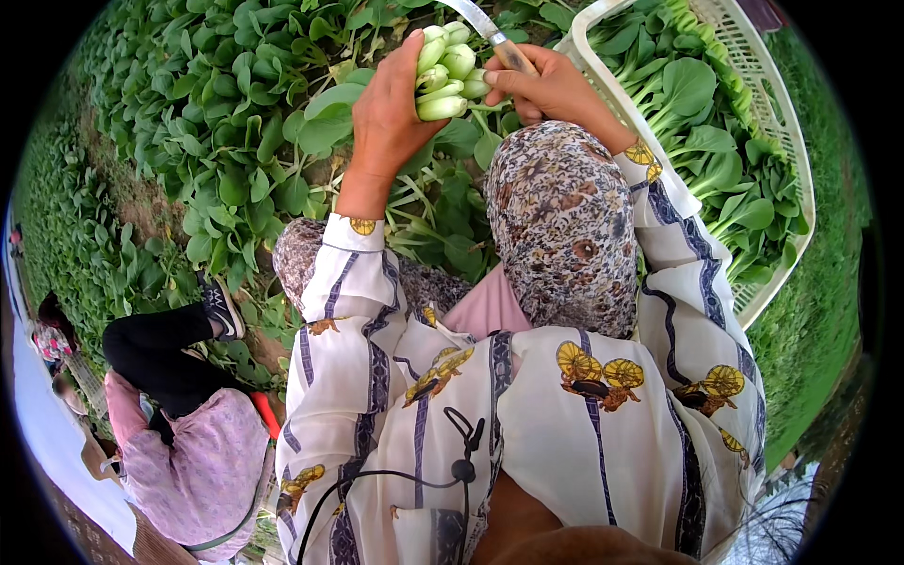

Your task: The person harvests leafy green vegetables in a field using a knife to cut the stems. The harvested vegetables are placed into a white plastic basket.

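My left hand (pixel 388 106) grips a bunch of leafy greens (pixel 452 67), their pale cut stem ends turned to the right and their leaves hanging below. A sickle (pixel 487 27) with a curved metal blade and a wooden handle is held in my right hand (pixel 547 85). The thumb and fingers of that hand also touch the nearest stem ends at the bunch's right side. The blade points up and away to the left, and its tip runs out of the top of the view.
Close on my right stands a white plastic crate (pixel 801 205) holding stacked greens (pixel 699 134). Rows of growing leafy plants (pixel 233 92) spread ahead and to the left. A co-worker in a pink top (pixel 205 466) crouches at my left; other people are farther back.
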